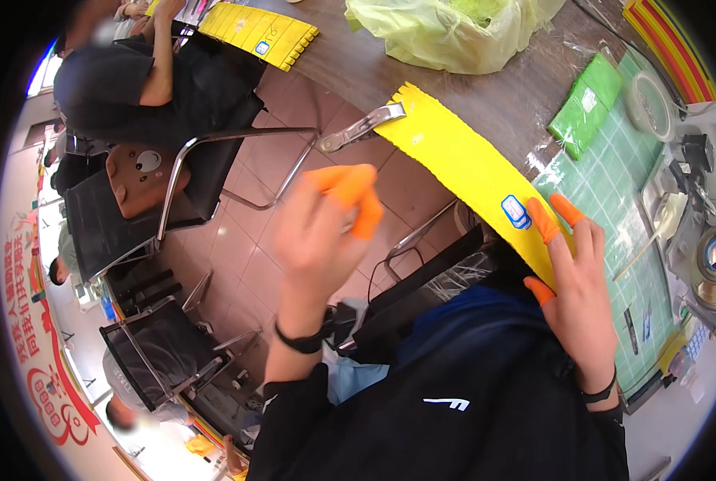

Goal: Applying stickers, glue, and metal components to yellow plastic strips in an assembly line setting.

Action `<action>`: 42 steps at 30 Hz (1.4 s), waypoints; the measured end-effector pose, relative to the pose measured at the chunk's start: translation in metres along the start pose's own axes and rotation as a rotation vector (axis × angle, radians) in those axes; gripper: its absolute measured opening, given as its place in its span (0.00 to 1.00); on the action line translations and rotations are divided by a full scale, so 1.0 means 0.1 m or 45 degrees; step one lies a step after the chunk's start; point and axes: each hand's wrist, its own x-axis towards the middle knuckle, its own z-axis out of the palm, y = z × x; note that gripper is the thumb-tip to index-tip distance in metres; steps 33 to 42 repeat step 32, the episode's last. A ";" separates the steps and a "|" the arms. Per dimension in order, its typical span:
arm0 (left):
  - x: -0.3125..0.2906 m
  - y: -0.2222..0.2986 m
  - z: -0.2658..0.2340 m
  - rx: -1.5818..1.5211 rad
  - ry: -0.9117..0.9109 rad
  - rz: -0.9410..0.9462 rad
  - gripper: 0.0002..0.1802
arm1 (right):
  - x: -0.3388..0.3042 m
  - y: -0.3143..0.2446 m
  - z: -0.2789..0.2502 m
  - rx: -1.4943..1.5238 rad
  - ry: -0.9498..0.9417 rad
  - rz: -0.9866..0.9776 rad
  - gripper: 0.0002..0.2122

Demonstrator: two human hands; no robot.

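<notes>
My right hand point(576, 280), with orange rubber caps on its fingertips, rests flat on the near end of a long yellow strip with a toothed edge point(462, 164). A small blue and white sticker point(516, 212) sits on the strip just left of my fingers. A metal clip point(362, 128) hangs at the strip's far end, over the table edge. My left hand point(326, 228) is raised in the air over the floor, away from the strip, with orange-capped fingers curled and nothing seen in it.
A green cutting mat point(622, 192) covers the table under my right hand. A green packet point(586, 104), tape rolls point(651, 104), a yellow-green plastic bag point(446, 32) and another yellow toothed sheet point(258, 32) lie beyond. A seated person in black point(125, 80) and black chairs point(149, 345) are left.
</notes>
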 end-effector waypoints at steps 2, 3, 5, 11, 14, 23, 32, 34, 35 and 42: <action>-0.09 -0.08 0.31 -0.116 -0.030 -0.026 0.19 | -0.01 0.02 0.01 0.010 0.027 0.026 0.41; -0.10 -0.08 0.40 -0.164 -0.012 -0.072 0.19 | -0.02 0.03 0.02 0.009 0.026 0.034 0.41; -0.08 -0.10 0.48 -0.217 0.001 -0.117 0.19 | -0.02 0.06 0.06 0.021 0.040 0.023 0.44; 0.01 -0.17 0.57 -0.274 0.113 -0.171 0.18 | 0.01 0.08 0.05 0.023 0.051 0.011 0.39; 0.03 -0.19 0.59 -0.305 0.105 -0.191 0.18 | 0.02 0.08 0.04 0.022 0.049 -0.002 0.39; 0.08 -0.15 0.59 -0.226 0.020 -0.257 0.15 | 0.02 0.17 0.01 0.073 0.063 -0.055 0.39; 0.07 -0.23 0.45 0.040 -0.051 0.018 0.15 | -0.06 0.27 0.06 0.109 0.078 -0.125 0.40; 0.07 -0.23 0.45 0.040 -0.051 0.018 0.15 | -0.06 0.27 0.06 0.109 0.078 -0.125 0.40; 0.07 -0.23 0.45 0.040 -0.051 0.018 0.15 | -0.06 0.27 0.06 0.109 0.078 -0.125 0.40; 0.07 -0.23 0.45 0.040 -0.051 0.018 0.15 | -0.06 0.27 0.06 0.109 0.078 -0.125 0.40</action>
